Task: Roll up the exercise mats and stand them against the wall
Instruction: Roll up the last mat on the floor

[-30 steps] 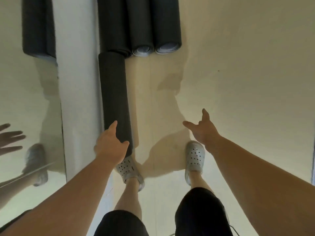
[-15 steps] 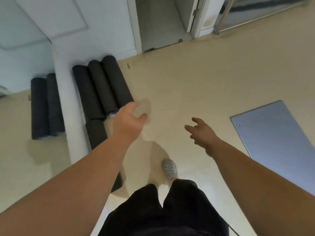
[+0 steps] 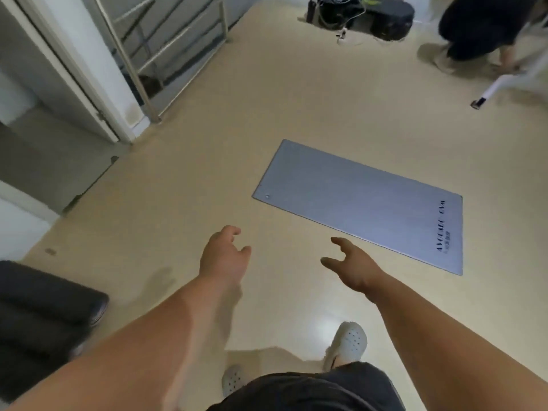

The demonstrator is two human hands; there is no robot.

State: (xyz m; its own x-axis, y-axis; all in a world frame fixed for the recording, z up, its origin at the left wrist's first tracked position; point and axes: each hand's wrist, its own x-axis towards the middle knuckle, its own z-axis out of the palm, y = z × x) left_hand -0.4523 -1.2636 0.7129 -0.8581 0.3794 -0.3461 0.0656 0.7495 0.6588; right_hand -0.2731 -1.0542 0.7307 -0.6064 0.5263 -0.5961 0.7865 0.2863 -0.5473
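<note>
**Beige floor, one mat still flat**

Beige floor carries one grey mat, unrolled and lying flat. Dark rolls lie well apart from the mat, beyond its left short end and nearer the person. Whether they touch a wall is not shown. A second person is well beyond the mat's far long edge.

Grip state: left grip and right grip both hang in the air on the near side of the mat. Their fingers are loosely spread and hold nothing. Neither touches the mat.

Key relation: the mat lies ahead and to the right of both grips. Its long axis runs left to right across the view, with the right end angled toward the person. The right grip is nearer the mat, close to its near long edge. The left grip is nearer the mat's left short end.

Judgement: rolling has not begun on this mat. It probably calls for both grips on one short end, likely the left, so the person must first square up to that end.
</note>
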